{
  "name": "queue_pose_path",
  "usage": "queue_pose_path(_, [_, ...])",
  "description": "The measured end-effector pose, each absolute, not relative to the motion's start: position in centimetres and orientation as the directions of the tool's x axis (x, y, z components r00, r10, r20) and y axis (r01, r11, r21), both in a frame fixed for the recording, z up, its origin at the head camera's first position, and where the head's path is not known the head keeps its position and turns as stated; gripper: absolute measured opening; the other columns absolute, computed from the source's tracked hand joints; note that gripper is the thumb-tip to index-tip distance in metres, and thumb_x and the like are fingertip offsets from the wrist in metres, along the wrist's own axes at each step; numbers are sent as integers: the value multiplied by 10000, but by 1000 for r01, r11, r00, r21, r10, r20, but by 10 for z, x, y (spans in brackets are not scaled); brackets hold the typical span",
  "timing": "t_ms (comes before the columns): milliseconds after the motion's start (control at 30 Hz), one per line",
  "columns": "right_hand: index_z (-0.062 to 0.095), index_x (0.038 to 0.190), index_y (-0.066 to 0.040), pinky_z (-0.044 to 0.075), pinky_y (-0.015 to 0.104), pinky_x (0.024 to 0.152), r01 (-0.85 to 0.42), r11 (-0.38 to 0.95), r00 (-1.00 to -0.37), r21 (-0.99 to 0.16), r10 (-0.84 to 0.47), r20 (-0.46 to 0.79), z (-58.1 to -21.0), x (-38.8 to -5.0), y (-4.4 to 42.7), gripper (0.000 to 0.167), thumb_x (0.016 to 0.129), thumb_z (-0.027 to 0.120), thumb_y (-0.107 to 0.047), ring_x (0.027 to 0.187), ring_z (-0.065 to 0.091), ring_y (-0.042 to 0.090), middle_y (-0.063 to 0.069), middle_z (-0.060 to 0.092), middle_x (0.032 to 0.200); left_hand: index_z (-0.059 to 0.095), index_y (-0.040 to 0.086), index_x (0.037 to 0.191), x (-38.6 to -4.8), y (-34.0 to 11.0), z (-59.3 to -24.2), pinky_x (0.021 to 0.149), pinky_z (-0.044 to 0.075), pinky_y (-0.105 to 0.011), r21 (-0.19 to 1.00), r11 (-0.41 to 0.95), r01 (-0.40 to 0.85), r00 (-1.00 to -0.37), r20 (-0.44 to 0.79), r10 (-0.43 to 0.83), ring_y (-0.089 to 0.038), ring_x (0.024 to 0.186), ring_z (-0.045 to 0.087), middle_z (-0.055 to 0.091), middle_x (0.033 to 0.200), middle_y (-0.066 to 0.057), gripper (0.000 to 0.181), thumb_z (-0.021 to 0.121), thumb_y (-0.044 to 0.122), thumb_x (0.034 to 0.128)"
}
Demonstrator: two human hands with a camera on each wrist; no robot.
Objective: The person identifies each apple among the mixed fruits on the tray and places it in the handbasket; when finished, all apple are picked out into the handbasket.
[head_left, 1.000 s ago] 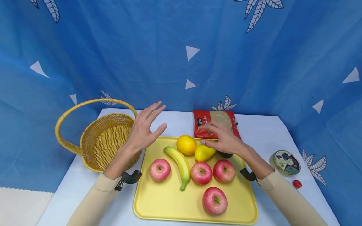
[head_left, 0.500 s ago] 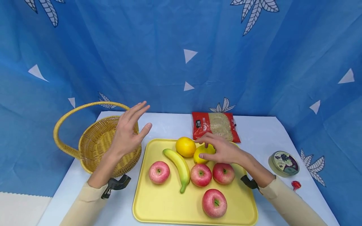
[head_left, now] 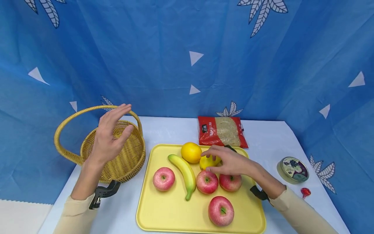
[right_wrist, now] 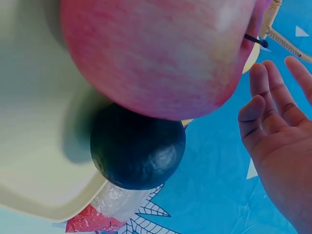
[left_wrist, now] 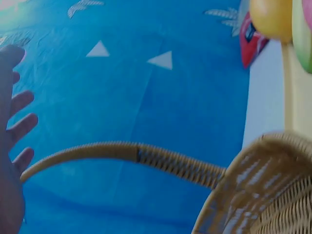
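In the head view my left hand [head_left: 107, 138] is held up over the left part of the yellow wicker basket [head_left: 138, 167], with fingers extended, thumb apart and nothing in it. My right hand [head_left: 230, 161] hovers above a yellow fruit [head_left: 205, 162], its fingers loosely bent; contact cannot be made out. Around that fruit on the yellow tray [head_left: 169, 216] lie an orange [head_left: 191, 152], a banana [head_left: 184, 174] and several red apples [head_left: 207, 182]. A dark round fruit [right_wrist: 139, 146] shows in the right wrist view, mostly hidden by my hand in the head view.
A red food packet [head_left: 223, 131] lies behind the tray. On the right of the white table [head_left: 266, 139] are a round tin [head_left: 292, 170] and a small red-wrapped candy [head_left: 305, 192]. The basket handle [head_left: 87, 109] arches upward at the left; a blue curtain [head_left: 152, 65] hangs behind.
My left hand has moved left, from beside the basket's right rim to over its left part. My right hand has come lower, over the yellow fruit. The fruit has stayed in place.
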State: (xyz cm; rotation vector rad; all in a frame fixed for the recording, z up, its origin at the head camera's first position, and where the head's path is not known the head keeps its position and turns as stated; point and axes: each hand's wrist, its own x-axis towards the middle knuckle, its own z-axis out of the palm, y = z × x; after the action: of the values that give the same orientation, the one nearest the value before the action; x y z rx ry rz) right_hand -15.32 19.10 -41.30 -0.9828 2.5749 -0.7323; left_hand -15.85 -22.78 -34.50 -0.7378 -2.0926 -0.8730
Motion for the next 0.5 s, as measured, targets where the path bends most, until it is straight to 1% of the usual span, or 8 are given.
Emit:
queue_pose_path(167, [625, 1344, -277, 536, 378, 828, -537, 617, -699, -575, -707, -105, -417, -150, 192, 527, 893, 707, -538, 966, 582, 145, -102, 612, 1150, 654, 30, 1300, -153, -238, -340, 1131, 304, -486, 293, 625, 724, -495, 851, 174, -364, 1291, 537, 658, 1311, -147, 579, 565, 515, 997])
queue_pose_path(233, [629, 1340, -265, 537, 398, 842, -539, 607, -689, -584, -716, -108, -418, -149, 192, 525, 892, 714, -526, 972, 588, 155, -97, 618, 1143, 666, 30, 1281, -150, -241, -338, 1124, 301, -480, 278, 645, 712, -476, 867, 151, -368, 1276, 544, 670, 1290, -149, 572, 578, 514, 990])
queue_pose_path(333, [635, 1336, -243, 533, 414, 857, -552, 591, -673, -589, -732, -104, -420, -148, 192, 524, 896, 712, -518, 979, 599, 177, -85, 619, 1147, 672, 33, 1276, -148, -247, -334, 1121, 285, -506, 260, 677, 689, -448, 886, 116, -367, 1269, 545, 673, 1288, -145, 570, 581, 515, 987])
queue_pose_path(500, [629, 1345, -250, 513, 367, 879, -568, 593, -652, -570, -747, -128, -422, -146, 190, 543, 903, 680, -561, 1007, 587, 163, -97, 604, 1166, 698, 46, 1244, -145, -259, -331, 1111, 276, -496, 260, 715, 649, -426, 903, 58, -348, 1258, 547, 689, 1259, -143, 569, 597, 531, 964])
